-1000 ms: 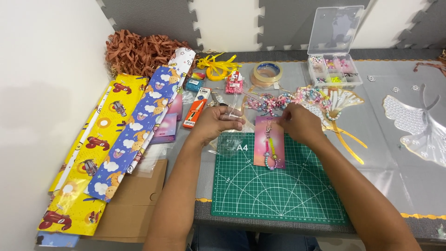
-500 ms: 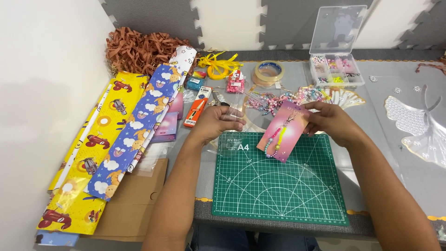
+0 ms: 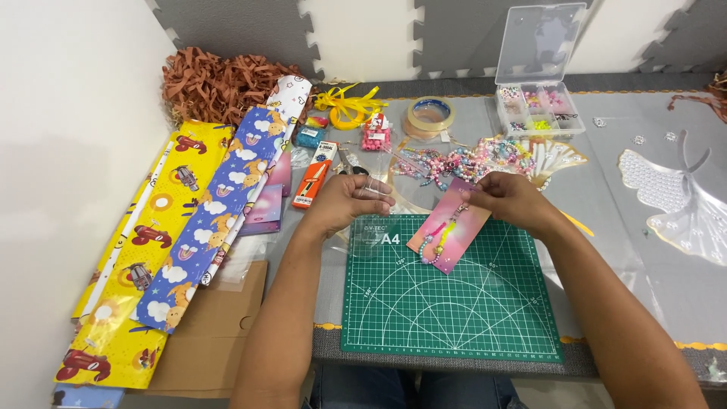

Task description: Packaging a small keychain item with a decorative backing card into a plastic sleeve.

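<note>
My right hand (image 3: 509, 198) pinches the top of a pink card (image 3: 448, 235) that carries a beaded bracelet. The card hangs tilted above the green cutting mat (image 3: 447, 303). My left hand (image 3: 347, 203) grips a clear plastic sleeve (image 3: 371, 227) at the mat's top left corner. The two hands are a short gap apart, with the card between them.
Loose bead strings (image 3: 462, 160) lie behind the hands. A clear bead box (image 3: 539, 91), a tape roll (image 3: 432, 115), yellow ribbon (image 3: 350, 106) and an orange cutter (image 3: 315, 174) sit further back. Wrapping paper rolls (image 3: 197, 227) and brown shredded paper (image 3: 219, 83) lie at the left, white lace wings (image 3: 681, 197) at the right.
The pink card came up off the mat in my right hand and now hangs tilted. My left hand stayed on the clear sleeve.
</note>
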